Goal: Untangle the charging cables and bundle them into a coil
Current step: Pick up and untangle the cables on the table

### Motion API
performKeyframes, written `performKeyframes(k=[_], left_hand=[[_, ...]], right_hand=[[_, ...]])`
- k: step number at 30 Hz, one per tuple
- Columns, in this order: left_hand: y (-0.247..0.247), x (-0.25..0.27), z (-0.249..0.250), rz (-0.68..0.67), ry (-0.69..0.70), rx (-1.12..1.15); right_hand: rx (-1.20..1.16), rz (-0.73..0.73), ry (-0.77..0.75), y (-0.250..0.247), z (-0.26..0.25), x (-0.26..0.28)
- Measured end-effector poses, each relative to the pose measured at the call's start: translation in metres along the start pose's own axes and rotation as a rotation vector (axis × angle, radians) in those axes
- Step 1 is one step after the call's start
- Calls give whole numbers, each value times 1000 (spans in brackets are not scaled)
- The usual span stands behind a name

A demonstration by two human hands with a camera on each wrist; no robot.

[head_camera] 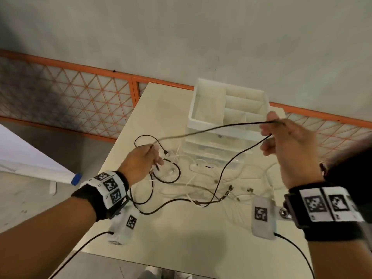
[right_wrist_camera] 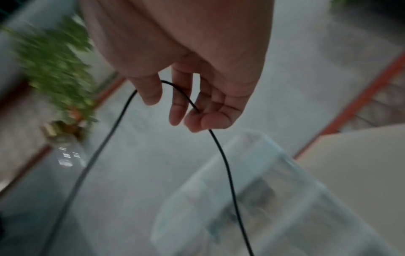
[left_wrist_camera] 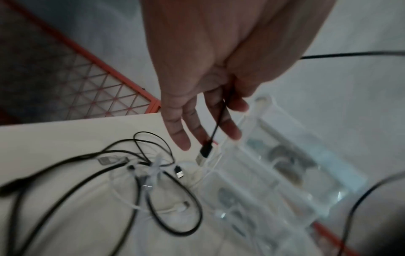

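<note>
Black cable point(head_camera: 211, 128), pinched between both hands

Pale table point(head_camera: 181, 234) on grey floor point(head_camera: 181, 37) — orange lattice fence point(head_camera: 80, 97) behind (blurred plant point(right_wrist_camera: 54, 69) nearby).

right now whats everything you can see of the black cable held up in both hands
The black cable is thin, round and looks rubber-coated. The left hand pinches it near one end, where a black plug with a metal USB tip hangs past the fingers. From there it stretches in the air over the table to the right hand, loops over those fingers, then drops into the tangle of black and white cables below.
</note>
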State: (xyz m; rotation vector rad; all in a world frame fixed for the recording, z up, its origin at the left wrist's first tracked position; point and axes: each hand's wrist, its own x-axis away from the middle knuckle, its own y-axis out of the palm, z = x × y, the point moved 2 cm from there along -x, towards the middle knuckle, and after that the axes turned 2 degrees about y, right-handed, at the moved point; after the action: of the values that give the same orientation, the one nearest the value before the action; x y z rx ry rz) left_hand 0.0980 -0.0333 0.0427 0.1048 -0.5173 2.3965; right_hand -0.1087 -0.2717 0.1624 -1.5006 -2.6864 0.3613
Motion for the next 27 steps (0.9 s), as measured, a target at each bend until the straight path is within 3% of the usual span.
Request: performKeyframes(k=[4, 7, 10, 13, 15, 17, 20, 24, 27], left_hand=[[-20, 0, 42, 168, 88, 297], [-18, -2, 55, 151, 118, 237], [17, 2, 54, -58, 166, 44], [71, 10, 34, -329, 121, -91], [102, 14, 14, -430, 84, -190], [122, 19, -12, -503, 10, -341], [127, 25, -50, -521, -176, -540], [109, 28, -74, -569, -200, -766], [99, 34, -79, -553, -160, -787]], right_hand=[[504, -69, 331, 8, 81, 4], [448, -134, 425, 25, 100, 19], [270, -272, 247, 53, 59, 33], [135, -416, 12, 77, -3, 47], [41, -416, -105, 78, -34, 51], [-40, -322, -174, 66, -48, 48], [-71, -153, -117, 38, -36, 34], [-73, -257, 115, 9, -13, 23], [169, -152, 1, -20, -10, 6]])
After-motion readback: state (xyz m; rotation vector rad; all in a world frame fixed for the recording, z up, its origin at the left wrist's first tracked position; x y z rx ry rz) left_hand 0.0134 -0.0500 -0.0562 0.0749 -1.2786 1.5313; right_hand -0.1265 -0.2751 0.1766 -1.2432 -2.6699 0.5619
